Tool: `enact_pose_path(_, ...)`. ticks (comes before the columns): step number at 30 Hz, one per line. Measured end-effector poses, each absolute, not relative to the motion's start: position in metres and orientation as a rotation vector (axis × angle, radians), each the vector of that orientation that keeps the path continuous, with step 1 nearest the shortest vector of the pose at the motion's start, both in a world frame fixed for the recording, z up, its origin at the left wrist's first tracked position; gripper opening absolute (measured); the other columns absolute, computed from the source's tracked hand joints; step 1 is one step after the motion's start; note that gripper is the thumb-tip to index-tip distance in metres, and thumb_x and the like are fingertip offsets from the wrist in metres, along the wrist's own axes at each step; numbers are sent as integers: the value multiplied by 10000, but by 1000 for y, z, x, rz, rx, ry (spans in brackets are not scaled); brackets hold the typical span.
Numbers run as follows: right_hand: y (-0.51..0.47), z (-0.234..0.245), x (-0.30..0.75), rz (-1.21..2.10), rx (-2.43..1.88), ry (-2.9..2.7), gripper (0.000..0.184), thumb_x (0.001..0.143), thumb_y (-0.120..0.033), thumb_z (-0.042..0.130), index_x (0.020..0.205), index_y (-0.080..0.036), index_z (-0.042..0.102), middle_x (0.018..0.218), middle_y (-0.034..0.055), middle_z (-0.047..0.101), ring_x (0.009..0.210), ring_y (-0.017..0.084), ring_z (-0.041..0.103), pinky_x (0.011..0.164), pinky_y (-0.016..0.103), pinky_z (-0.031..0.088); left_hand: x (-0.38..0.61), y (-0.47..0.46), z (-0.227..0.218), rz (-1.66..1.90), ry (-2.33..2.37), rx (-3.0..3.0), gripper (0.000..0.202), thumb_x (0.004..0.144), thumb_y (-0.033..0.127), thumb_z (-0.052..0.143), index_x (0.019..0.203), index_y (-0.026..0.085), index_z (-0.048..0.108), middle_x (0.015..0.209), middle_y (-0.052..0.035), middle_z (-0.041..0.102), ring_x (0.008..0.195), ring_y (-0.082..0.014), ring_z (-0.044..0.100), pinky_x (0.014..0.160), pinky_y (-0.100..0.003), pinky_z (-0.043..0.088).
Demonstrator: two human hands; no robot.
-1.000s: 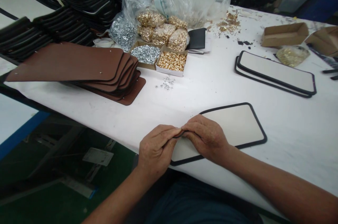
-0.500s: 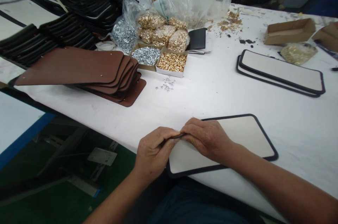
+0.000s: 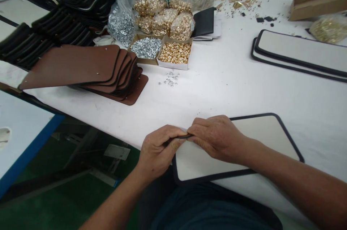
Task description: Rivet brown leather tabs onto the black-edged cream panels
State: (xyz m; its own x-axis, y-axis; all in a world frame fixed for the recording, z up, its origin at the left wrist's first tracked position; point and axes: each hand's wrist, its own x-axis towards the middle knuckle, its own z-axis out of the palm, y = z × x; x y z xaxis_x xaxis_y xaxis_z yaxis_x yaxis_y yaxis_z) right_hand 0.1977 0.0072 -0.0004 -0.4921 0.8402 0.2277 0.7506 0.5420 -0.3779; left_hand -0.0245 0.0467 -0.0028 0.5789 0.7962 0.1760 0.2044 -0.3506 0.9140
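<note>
A white panel with a black border [image 3: 267, 130] lies at the front edge of the table, its far-left edge bent up a little. My left hand [image 3: 159, 150] is closed on that edge, thumb below and fingers above. Right beside it, my right hand [image 3: 219, 138] pinches the same dark edge, and the fingertips of both hands nearly meet. Whether a small part sits between the fingers is hidden. The right forearm crosses over the panel.
Brown panels [image 3: 81, 64] are stacked at left, before piles of black pieces [image 3: 78, 0]. Boxes of silver eyelets [image 3: 146, 47] and gold eyelets [image 3: 175, 53] stand behind loose silver pieces [image 3: 170, 79]. More white panels [image 3: 300, 51] lie at right, near a cardboard box [image 3: 320, 0].
The view has shifted down and closer, so the things at the back sit higher in it. Both hands keep their grip on the panel's edge, with barely any movement.
</note>
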Motion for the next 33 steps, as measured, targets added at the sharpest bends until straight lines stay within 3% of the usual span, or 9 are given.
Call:
enact_pose_path(9, 5, -4, 192, 143, -1307, -2305, 255, 1021, -268, 494, 813, -201, 625, 736, 11, 636, 611, 149, 538, 565, 325, 309, -25, 44, -5, 826, 826, 1922, 196, 930, 118, 675, 1035, 259, 762, 993, -19, 768, 917, -164, 720, 834, -285, 580)
enact_pose_path(15, 3, -9, 196, -6, -1245, -2217, 204, 1036, -263, 510, 962, -206, 691, 774, 3, 680, 672, 151, 611, 612, 315, 391, -22, 42, -2, 779, 922, 1902, 227, 923, 142, 692, 1086, 288, 751, 1020, 9, 766, 938, -147, 713, 833, -249, 553)
enact_pose_path(19, 4, -11, 197, 156, -1294, -2129, 187, 1039, -333, 545, 1047, -210, 686, 850, 19, 706, 746, 150, 660, 646, 276, 449, -18, 45, 4, 676, 947, 1839, 209, 944, 202, 665, 1122, 262, 755, 1061, -10, 772, 976, -179, 711, 864, -281, 551)
enact_pose_path(24, 8, -14, 196, 265, -1338, -1889, 222, 973, -405, 656, 1074, -209, 631, 1051, 59, 688, 780, 137, 647, 613, 239, 482, -15, 50, 11, 580, 1009, 1721, 170, 938, 284, 664, 1052, 213, 768, 952, -16, 767, 853, -190, 696, 724, -273, 549)
enact_pose_path(28, 8, -14, 196, 224, -1315, -1949, 147, 998, -358, 624, 970, -219, 662, 919, 34, 671, 804, 151, 643, 680, 257, 490, -15, 54, 14, 507, 998, 1693, 161, 935, 314, 662, 985, 204, 768, 870, -8, 748, 762, -174, 665, 606, -233, 512)
enact_pose_path(33, 7, -11, 196, 213, -1280, -2072, 220, 1034, -266, 548, 912, -223, 726, 832, 26, 681, 777, 149, 656, 710, 273, 475, -17, 59, 16, 429, 1016, 1722, 194, 945, 342, 655, 1007, 201, 773, 840, -10, 727, 750, -170, 641, 593, -229, 490)
